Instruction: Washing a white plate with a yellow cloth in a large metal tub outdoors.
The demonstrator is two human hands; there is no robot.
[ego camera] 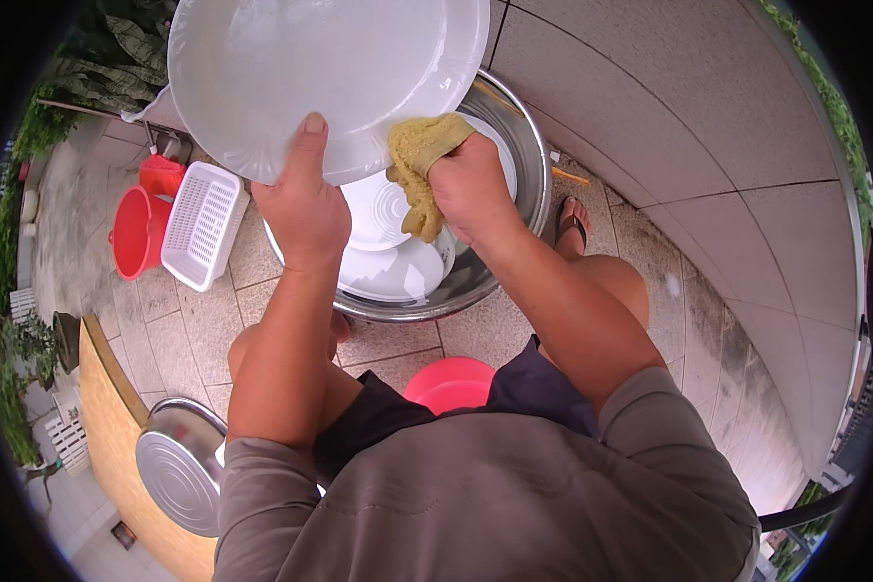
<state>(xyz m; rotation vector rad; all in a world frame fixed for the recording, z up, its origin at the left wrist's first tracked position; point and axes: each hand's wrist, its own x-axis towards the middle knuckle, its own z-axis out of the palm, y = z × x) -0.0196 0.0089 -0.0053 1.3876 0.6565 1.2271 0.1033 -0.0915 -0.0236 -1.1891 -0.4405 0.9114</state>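
Observation:
A large white oval plate is raised over a round stainless steel basin. My left hand grips its near rim, the thumb lying on the upper face and the fingers hidden beneath. In my right hand is a bunched yellow cloth, which meets the plate's rim at the lower right. Several white dishes lie in the basin below; among them a white plate shows near the front. The raised plate hides the basin's far part.
To the left stand a red bucket and a white perforated plastic basket. A pink basin sits between the legs. Behind on the left, an upturned metal basin leans on its side. A tiled wall rises along the right.

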